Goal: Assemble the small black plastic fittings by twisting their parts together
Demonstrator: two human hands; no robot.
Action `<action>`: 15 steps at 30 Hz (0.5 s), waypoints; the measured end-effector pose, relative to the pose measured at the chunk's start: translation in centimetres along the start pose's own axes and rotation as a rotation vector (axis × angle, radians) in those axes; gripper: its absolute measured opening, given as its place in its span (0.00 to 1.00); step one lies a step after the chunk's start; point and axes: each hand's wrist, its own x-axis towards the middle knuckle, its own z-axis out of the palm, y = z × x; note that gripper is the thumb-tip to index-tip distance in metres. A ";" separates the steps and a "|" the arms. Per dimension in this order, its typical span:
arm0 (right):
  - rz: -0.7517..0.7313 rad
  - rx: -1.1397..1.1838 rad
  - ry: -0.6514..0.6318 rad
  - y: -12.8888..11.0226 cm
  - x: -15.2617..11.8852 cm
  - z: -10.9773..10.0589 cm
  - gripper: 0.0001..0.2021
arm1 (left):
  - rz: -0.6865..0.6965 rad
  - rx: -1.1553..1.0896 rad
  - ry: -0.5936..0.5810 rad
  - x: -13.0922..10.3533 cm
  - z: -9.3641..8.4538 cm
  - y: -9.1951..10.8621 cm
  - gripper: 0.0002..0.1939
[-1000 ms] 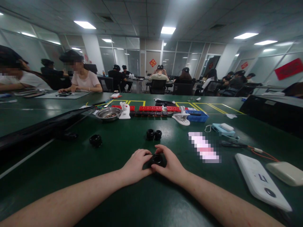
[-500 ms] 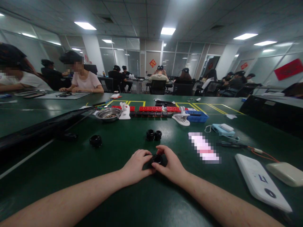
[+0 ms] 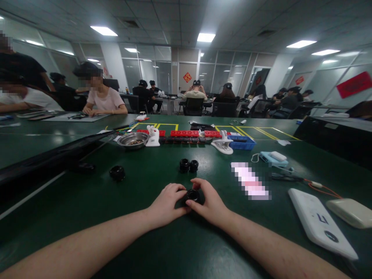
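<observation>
Between my two hands a black ring-shaped part (image 3: 193, 195) rests on the green table (image 3: 145, 174). My right hand (image 3: 209, 201) grips it with thumb in front and fingers behind. From the other side, my left hand (image 3: 168, 203) closes its thumb and fingertips against the part's left edge. Just beyond my hands stand two more black round parts, a larger one (image 3: 184, 165) and a smaller one (image 3: 194, 166), side by side. Another black round part (image 3: 117, 173) sits off to the left.
Farther back are a metal bowl (image 3: 133, 141), two white stands (image 3: 153, 137), red strips (image 3: 184, 133) and a blue tray (image 3: 242, 143). A white device (image 3: 322, 224) and cables lie right. A long black object (image 3: 52, 155) spans the left. People sit beyond.
My hands and the black part have hardly moved. At the far left, a standing person has shifted further into view, and the seated person's hands have moved slightly.
</observation>
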 end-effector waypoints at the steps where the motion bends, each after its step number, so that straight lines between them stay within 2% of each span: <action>1: -0.012 0.023 -0.016 0.0 0.0 0.0 0.26 | 0.002 -0.004 -0.001 0.0 0.0 0.0 0.16; 6: -0.130 0.114 -0.128 -0.1 -0.2 -0.2 0.33 | 0.012 -0.002 0.014 0.1 0.2 -0.1 0.18; 11: -0.038 0.010 0.012 -0.1 -0.1 -0.1 0.30 | 0.014 0.021 0.013 0.1 0.1 -0.1 0.17; 15: 0.014 -0.007 0.018 -0.1 0.0 0.1 0.26 | 0.005 0.012 0.000 0.0 0.1 -0.1 0.16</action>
